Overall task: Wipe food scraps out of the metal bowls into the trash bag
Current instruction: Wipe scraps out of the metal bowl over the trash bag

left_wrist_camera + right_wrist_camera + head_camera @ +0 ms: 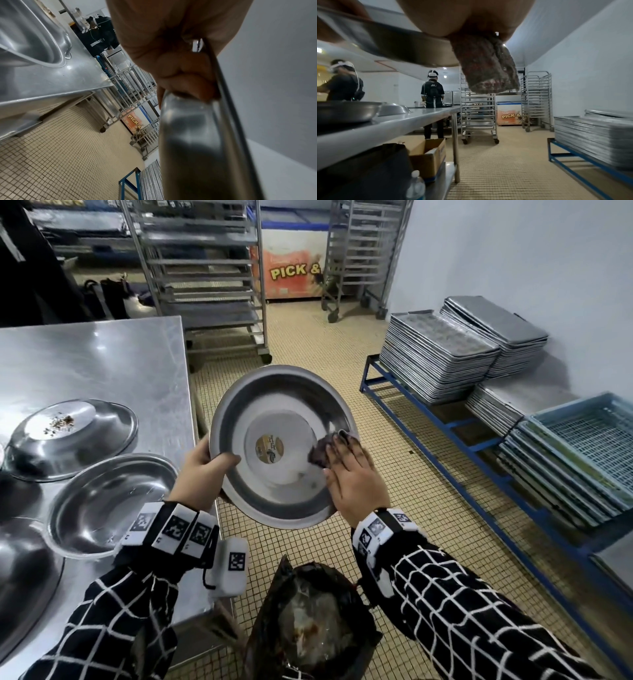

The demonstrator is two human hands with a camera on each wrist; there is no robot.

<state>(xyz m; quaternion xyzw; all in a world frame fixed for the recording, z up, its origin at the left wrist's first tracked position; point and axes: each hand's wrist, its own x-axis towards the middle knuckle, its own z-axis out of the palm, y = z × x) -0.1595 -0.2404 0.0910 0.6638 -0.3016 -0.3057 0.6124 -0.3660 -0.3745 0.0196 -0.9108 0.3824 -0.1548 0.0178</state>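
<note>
One bowl tilted toward camera | left hand grips rim | right hand presses cloth

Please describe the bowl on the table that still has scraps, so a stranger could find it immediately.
Look at the steel table on the left. Three bowls there; the farthest bowl lies upside down. Only it carries dark crumbs on its flat base.

The silver bowl carries a round brown-and-yellow sticker; the cloth is dark purplish-grey. Black sleeves bear a white grid, and the trash bag is black.
</note>
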